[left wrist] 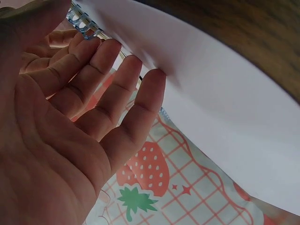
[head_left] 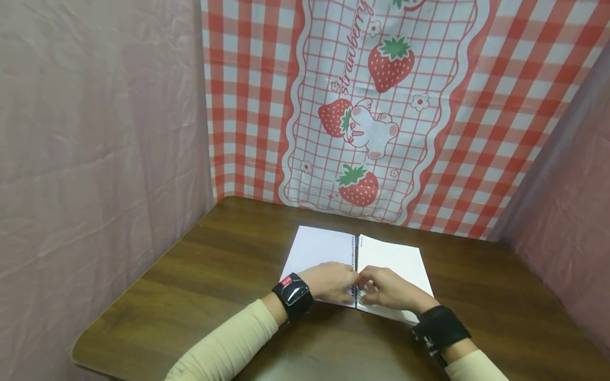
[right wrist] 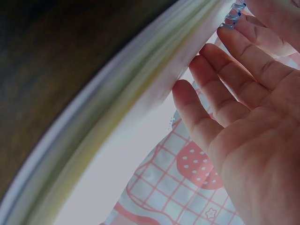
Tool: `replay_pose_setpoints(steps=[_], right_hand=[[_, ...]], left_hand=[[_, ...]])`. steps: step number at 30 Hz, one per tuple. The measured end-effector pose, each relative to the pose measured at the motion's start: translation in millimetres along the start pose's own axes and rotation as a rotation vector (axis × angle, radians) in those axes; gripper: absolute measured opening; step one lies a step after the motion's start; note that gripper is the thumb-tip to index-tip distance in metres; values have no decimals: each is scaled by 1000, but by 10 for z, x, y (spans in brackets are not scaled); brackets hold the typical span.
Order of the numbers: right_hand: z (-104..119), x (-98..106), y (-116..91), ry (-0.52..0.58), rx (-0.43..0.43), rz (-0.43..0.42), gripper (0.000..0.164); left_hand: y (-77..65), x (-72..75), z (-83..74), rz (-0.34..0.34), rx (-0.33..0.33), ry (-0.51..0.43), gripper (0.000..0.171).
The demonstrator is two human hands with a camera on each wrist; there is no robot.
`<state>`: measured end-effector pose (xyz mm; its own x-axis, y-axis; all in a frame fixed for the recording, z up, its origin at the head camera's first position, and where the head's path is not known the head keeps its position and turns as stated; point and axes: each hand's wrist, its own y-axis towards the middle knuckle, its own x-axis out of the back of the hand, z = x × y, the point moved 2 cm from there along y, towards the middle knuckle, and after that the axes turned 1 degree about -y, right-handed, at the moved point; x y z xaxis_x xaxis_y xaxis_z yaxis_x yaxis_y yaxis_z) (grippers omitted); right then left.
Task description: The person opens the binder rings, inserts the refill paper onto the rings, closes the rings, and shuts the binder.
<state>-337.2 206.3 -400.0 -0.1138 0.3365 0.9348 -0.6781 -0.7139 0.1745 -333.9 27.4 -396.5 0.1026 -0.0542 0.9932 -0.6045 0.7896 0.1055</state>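
Note:
A ring-bound notebook (head_left: 319, 243) lies spread on the wooden table, white pages on both sides. Clear plastic rings (left wrist: 84, 21) run down its middle. My left hand (head_left: 329, 281) is over the left page, its gently bent fingertips at the rings and the page beside them. From the other side my right hand (head_left: 388, 288) reaches the spine, thumb and index finger apart and both near the rings. In the right wrist view, its fingertips (right wrist: 182, 89) rest by the edge of the right-hand pages (right wrist: 136, 140). The exact contact at the rings is partly hidden by the fingers.
The brown table (head_left: 190, 296) extends around the notebook on all sides. A red-and-white checked cloth with strawberries (head_left: 357, 185) hangs behind the far edge. Pink curtains (head_left: 105, 159) hang at the left and right.

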Motion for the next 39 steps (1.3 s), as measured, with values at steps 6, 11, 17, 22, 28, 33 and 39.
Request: replay_pose_setpoints(steps=[6, 11, 17, 22, 28, 33, 39], right_hand=[[4, -10, 18, 8, -26, 12, 25], [5, -2, 14, 30, -22, 23, 23], [-1, 10, 6, 57, -19, 23, 21], [-14, 17, 6, 42, -8, 6, 21], [14, 24, 23, 31, -36, 3, 22], [28, 2, 27, 24, -58, 0, 23], [34, -6, 39, 19, -80, 5, 23]], left_hand=[[-9, -5, 5, 8, 1, 8, 27], [-10, -1, 2, 3, -7, 11, 26], [-1, 5, 9, -3, -14, 14, 26], [6, 26, 11, -10, -18, 15, 25], [14, 22, 25, -10, -13, 21, 25], [4, 10, 24, -7, -19, 17, 25], [-7, 11, 28, -13, -33, 17, 24]])
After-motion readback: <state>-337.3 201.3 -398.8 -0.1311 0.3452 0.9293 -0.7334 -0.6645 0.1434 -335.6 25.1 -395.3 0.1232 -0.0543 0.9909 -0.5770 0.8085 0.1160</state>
